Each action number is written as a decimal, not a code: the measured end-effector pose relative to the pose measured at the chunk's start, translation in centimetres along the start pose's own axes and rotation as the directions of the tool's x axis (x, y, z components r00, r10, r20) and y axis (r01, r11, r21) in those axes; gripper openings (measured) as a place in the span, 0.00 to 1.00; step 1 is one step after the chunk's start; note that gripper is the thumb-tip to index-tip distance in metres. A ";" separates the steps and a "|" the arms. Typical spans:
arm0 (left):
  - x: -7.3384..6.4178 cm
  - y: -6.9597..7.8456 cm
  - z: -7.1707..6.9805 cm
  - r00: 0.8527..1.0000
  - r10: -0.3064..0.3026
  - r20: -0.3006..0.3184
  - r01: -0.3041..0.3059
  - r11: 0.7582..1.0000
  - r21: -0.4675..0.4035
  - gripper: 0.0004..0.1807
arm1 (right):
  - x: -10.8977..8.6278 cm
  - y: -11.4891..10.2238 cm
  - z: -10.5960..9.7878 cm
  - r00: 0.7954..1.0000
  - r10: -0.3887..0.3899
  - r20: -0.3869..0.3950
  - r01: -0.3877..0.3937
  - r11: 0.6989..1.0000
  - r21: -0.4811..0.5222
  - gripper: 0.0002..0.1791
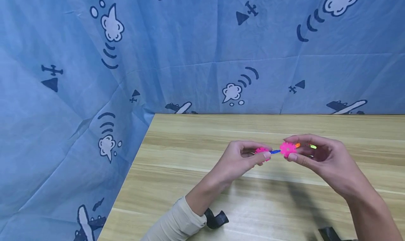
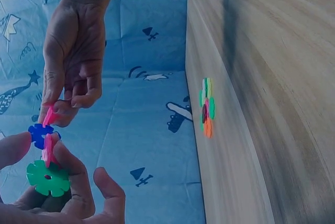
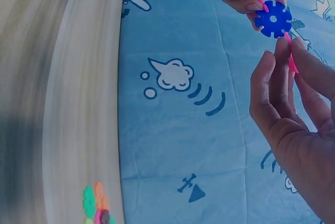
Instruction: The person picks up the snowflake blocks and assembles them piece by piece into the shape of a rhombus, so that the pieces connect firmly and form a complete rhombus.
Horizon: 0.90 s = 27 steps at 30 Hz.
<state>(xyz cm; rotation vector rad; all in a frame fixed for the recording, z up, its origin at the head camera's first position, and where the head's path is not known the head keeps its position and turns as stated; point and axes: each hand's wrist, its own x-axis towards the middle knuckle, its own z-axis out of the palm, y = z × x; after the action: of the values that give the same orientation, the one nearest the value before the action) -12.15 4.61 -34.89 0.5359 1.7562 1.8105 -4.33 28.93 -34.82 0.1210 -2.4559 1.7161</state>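
Observation:
Both hands are raised over the table around a short chain of notched plastic snowflake discs. My left hand (image 1: pixel 237 160) pinches a pink disc (image 1: pixel 262 150) between thumb and fingers. From that pink disc a green disc (image 2: pixel 48 178) sticks out on one side and a blue disc (image 3: pixel 273 19) on the other. Thumb and forefinger of my right hand (image 1: pixel 329 160) pinch a second pink disc (image 1: pixel 287 149), whose edge meets the blue disc's rim. In the head view the blue disc shows edge-on between the two hands, and the green one is hidden.
A small group of loose discs (image 2: pixel 208 108) in green, orange, pink and other colours lies on the wooden table (image 1: pixel 177 163), partly behind my right hand in the head view. A blue printed curtain (image 1: pixel 190 58) hangs along the table's back and left edges. Black straps (image 1: pixel 216 219) show at the wrists.

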 end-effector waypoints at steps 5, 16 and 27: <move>0.1 0.0 0.0 1.000 0.020 -0.005 -0.020 0.998 0.060 0.14 | 0.0 -0.2 -0.1 1.000 0.029 0.005 -0.028 0.996 -0.087 0.23; 0.2 0.1 0.2 0.995 0.082 -0.049 -0.076 0.990 0.115 0.15 | 0.5 0.2 0.3 0.997 -0.071 -0.042 0.066 0.992 -0.110 0.24; 0.4 0.2 0.4 0.993 0.100 -0.063 -0.093 0.990 0.108 0.15 | 0.8 0.2 0.2 0.996 -0.059 -0.068 0.049 0.988 -0.149 0.23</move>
<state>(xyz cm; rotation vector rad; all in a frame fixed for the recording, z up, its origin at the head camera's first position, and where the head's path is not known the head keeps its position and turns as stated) -12.25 5.23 -34.72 0.6170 1.9102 1.8289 -5.15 28.83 -34.90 0.1067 -2.4919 1.4857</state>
